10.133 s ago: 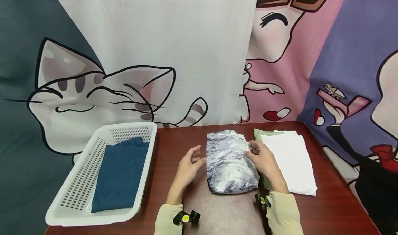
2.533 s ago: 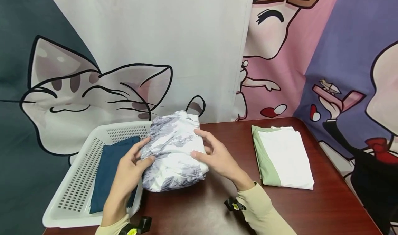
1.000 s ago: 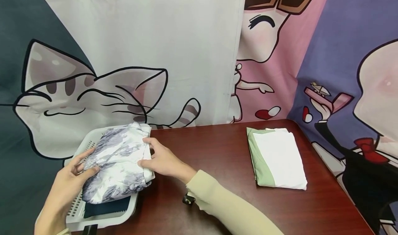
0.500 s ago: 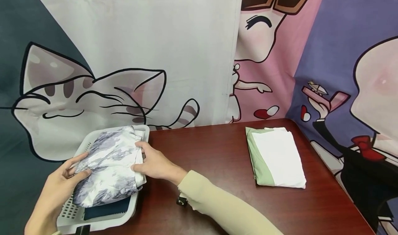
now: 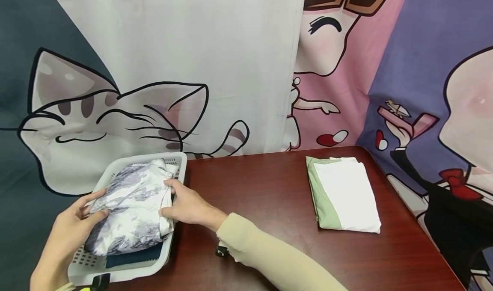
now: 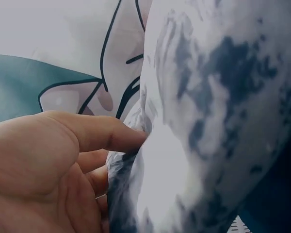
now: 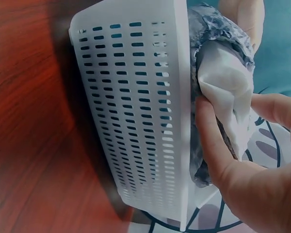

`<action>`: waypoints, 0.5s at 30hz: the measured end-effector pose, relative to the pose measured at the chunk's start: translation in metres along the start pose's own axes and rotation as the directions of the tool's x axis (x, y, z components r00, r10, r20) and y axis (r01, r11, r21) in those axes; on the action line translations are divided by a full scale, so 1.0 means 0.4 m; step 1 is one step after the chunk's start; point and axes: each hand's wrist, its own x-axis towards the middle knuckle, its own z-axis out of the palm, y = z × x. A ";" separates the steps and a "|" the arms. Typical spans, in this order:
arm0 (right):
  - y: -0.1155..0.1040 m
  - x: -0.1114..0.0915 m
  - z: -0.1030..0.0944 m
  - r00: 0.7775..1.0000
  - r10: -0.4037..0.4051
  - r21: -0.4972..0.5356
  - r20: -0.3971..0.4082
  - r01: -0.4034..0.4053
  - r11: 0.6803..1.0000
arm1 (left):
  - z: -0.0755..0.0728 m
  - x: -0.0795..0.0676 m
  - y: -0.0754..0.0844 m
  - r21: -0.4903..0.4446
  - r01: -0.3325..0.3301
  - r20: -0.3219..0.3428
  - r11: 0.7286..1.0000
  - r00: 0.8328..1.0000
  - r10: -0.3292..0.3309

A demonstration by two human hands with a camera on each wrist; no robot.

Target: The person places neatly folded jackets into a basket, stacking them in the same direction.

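Note:
A folded white and grey-blue patterned garment [image 5: 132, 207] sits level with the rim of the white perforated basket [image 5: 131, 274], at the left of the head view. My left hand [image 5: 69, 231] grips its left edge, thumb on top. At the opposite edge, my right hand [image 5: 190, 204] pinches the folded layers between thumb and fingers; the right wrist view shows these layers [image 7: 225, 82] just above the basket's side wall [image 7: 131, 97]. Beneath the patterned garment, a folded dark blue garment [image 5: 135, 257] shows only at its front end. Whether the two garments touch is hidden.
On the right of the reddish-brown table [image 5: 246, 188] lies a folded white garment [image 5: 348, 197] with a green one [image 5: 323, 197] partly under it. A printed cartoon curtain [image 5: 239, 68] hangs behind the table.
Both hands have carried the patterned garment from the table's middle leftward over the basket. During the last second it has sunk lower, between the basket's sides. The white and green garments stay put.

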 end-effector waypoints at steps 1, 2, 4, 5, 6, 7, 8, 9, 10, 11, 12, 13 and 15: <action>0.000 0.001 0.002 1.000 0.003 -0.003 -0.001 -0.003 1.000 | 0.000 0.001 0.004 0.028 -0.010 -0.008 1.000 1.000 0.010; 0.000 0.002 0.003 1.000 0.004 -0.003 -0.001 -0.004 1.000 | 0.000 0.003 0.007 0.060 -0.021 -0.017 0.998 1.000 0.022; 0.001 0.004 0.006 1.000 0.008 0.013 -0.004 -0.008 1.000 | -0.001 0.007 0.011 0.101 -0.033 -0.024 0.994 0.999 0.036; 0.003 0.005 0.007 1.000 0.009 0.024 -0.001 -0.009 1.000 | -0.002 0.009 0.011 0.113 -0.036 -0.022 0.993 0.999 0.039; 0.003 0.005 0.009 1.000 0.010 0.032 0.001 -0.010 0.999 | -0.004 0.011 0.010 0.117 -0.036 -0.019 0.992 0.999 0.039; 0.004 0.005 0.010 1.000 0.009 0.036 0.005 -0.009 0.999 | -0.005 0.011 0.009 0.121 -0.035 -0.015 0.992 0.999 0.037; 0.005 0.006 0.011 1.000 0.006 0.033 0.008 -0.006 0.999 | -0.004 0.011 0.005 0.132 -0.034 -0.018 0.991 0.999 0.037; 0.006 0.006 0.012 1.000 0.002 0.027 0.012 -0.002 1.000 | -0.005 0.010 0.003 0.138 -0.030 -0.014 0.990 0.999 0.032; 0.005 0.005 0.012 1.000 -0.007 0.011 0.018 0.007 1.000 | -0.006 0.008 0.001 0.149 -0.028 -0.011 0.988 0.999 0.030; 0.005 0.005 0.012 0.999 -0.018 -0.005 0.028 0.018 1.000 | -0.006 0.007 0.000 0.160 -0.026 -0.012 0.987 1.000 0.028; 0.004 0.004 0.012 0.999 -0.030 -0.025 0.037 0.031 0.999 | -0.006 0.006 -0.001 0.170 -0.022 -0.012 0.985 1.000 0.025; 0.002 0.004 0.012 0.998 -0.039 -0.038 0.047 0.041 0.998 | -0.006 0.006 -0.001 0.182 -0.022 -0.012 0.983 1.000 0.025; 0.000 0.003 0.011 0.996 -0.052 -0.053 0.073 0.056 0.997 | -0.007 0.006 -0.004 0.207 -0.027 -0.018 0.978 0.999 0.031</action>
